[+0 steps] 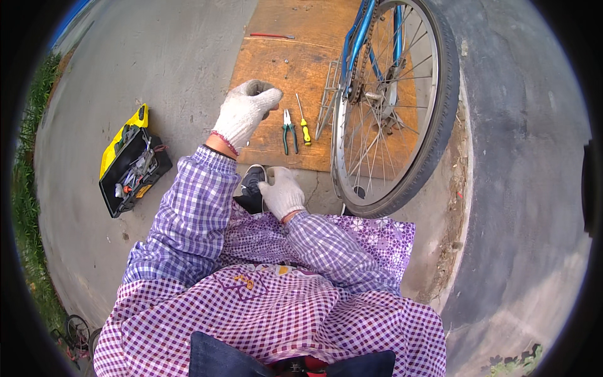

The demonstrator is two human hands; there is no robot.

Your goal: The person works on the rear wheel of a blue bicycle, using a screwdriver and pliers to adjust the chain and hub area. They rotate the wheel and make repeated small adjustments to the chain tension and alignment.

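My left hand (246, 112), in a white knit work glove, is raised over the near left edge of the wooden board (264, 66). Its fingers are curled together, and whatever they may hold is hidden. Lower down, by my dark shoe (253, 182), my gloved right hand (284, 193) is closed too, its inside out of sight. Right of my left hand, green-handled pliers (289, 133) and a yellow-handled screwdriver (304, 129) lie on the board. A blue bicycle (358, 38) stands to the right, its spoked wheel (447, 69) nearest me; neither hand touches it.
On the concrete at left sits a black toolbox (164, 164) with a yellow lid (113, 147), full of tools. A thin red rod (271, 36) and several small parts lie on the board's far side. Another bicycle (78, 332) shows at lower left, near green plants (28, 220).
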